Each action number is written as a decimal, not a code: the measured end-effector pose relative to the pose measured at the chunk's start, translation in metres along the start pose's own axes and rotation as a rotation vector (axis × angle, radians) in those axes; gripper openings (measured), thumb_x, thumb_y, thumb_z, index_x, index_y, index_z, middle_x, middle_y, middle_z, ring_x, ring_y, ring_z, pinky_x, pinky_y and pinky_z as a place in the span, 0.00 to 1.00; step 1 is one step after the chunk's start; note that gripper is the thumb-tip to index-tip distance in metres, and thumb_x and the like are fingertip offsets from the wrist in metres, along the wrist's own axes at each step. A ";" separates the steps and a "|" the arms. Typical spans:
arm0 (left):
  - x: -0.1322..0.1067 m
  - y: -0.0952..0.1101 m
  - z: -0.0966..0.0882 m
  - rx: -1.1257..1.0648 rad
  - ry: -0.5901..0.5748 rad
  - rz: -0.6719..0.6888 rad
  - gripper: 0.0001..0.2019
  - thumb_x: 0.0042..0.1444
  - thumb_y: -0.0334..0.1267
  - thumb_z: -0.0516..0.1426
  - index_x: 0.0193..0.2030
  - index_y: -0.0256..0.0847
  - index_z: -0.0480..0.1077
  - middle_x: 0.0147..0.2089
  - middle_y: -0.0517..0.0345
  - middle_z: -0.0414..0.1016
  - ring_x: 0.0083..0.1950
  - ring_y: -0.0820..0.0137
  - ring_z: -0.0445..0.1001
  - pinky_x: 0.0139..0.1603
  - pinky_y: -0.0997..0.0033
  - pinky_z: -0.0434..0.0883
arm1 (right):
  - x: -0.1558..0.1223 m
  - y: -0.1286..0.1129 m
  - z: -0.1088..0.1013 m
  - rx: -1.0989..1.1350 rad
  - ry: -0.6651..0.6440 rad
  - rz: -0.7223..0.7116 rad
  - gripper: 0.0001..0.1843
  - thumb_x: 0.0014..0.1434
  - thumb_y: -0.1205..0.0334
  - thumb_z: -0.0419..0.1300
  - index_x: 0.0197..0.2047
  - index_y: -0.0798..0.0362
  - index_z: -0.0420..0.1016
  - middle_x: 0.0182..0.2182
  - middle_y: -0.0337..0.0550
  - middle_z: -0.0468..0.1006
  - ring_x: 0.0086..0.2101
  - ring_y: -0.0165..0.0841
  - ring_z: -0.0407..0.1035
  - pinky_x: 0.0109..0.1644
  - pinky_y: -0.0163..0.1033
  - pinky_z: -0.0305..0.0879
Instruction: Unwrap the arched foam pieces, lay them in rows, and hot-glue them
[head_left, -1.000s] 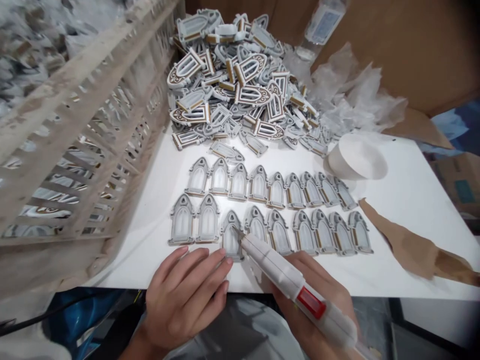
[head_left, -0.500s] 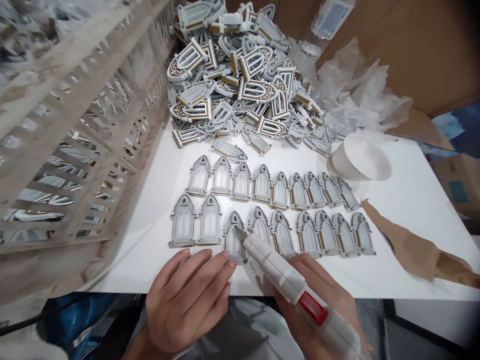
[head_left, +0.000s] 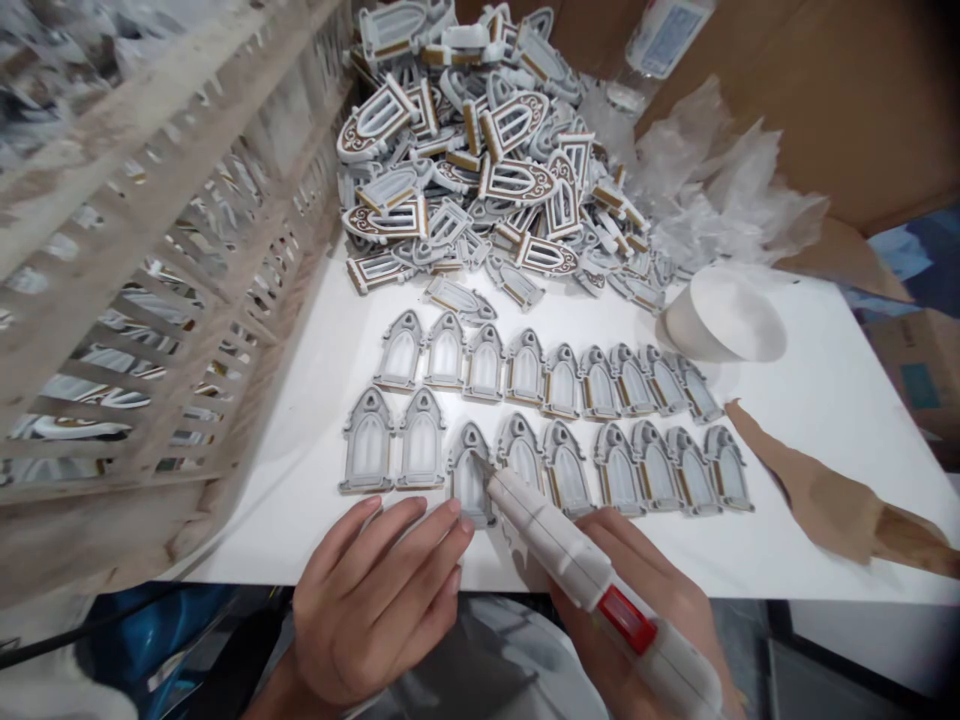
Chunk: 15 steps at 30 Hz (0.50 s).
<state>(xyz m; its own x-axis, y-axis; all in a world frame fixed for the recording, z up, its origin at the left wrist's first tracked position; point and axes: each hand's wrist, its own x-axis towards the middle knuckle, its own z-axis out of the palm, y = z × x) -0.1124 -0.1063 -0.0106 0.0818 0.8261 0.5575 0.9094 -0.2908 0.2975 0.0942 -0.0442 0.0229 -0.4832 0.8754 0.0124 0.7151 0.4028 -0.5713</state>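
Observation:
My right hand point(head_left: 645, 600) is wrapped round a white glue gun point(head_left: 559, 545) with a red panel on its body. Its nozzle tip meets the upper right part of a small arched window frame point(head_left: 471, 480) in the front row. My left hand point(head_left: 382, 590) lies with fingers stretched out, its fingertips at the lower edge of that same frame. Several more arched frames stand beside it in the front row point(head_left: 421, 440), backs facing up. Behind them runs a second row of frames point(head_left: 525, 368) of the same kind.
A heap of arched frames point(head_left: 517, 180) fills the table's back. To the left stands a slatted plastic crate point(head_left: 217, 250) holding more pieces. At the right are a white cup point(head_left: 690, 320), torn brown paper point(head_left: 832, 500), a crumpled clear bag point(head_left: 720, 190) and a bottle point(head_left: 664, 40).
Almost nothing differs. The view has shifted very slightly, while both hands, the glue gun and the frames keep their places.

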 end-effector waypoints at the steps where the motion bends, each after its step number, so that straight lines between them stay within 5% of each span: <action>1: 0.000 0.000 0.000 0.002 -0.004 -0.001 0.11 0.55 0.31 0.58 0.44 0.42 0.77 0.45 0.64 0.82 0.45 0.66 0.76 0.57 0.62 0.62 | 0.000 0.002 0.000 -0.009 -0.007 -0.022 0.08 0.56 0.66 0.56 0.26 0.50 0.63 0.24 0.37 0.66 0.23 0.28 0.66 0.23 0.28 0.62; 15: 0.001 0.000 0.000 -0.014 0.000 -0.007 0.11 0.55 0.30 0.58 0.44 0.41 0.77 0.45 0.64 0.81 0.44 0.67 0.76 0.56 0.62 0.63 | -0.001 0.004 -0.001 -0.015 -0.025 -0.059 0.05 0.56 0.68 0.55 0.30 0.49 0.66 0.27 0.40 0.69 0.26 0.31 0.70 0.25 0.29 0.65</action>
<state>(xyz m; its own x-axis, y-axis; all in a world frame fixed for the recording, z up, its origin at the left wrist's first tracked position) -0.1128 -0.1053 -0.0099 0.0759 0.8282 0.5553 0.9039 -0.2922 0.3123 0.0983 -0.0431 0.0219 -0.5368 0.8434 0.0249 0.6928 0.4574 -0.5575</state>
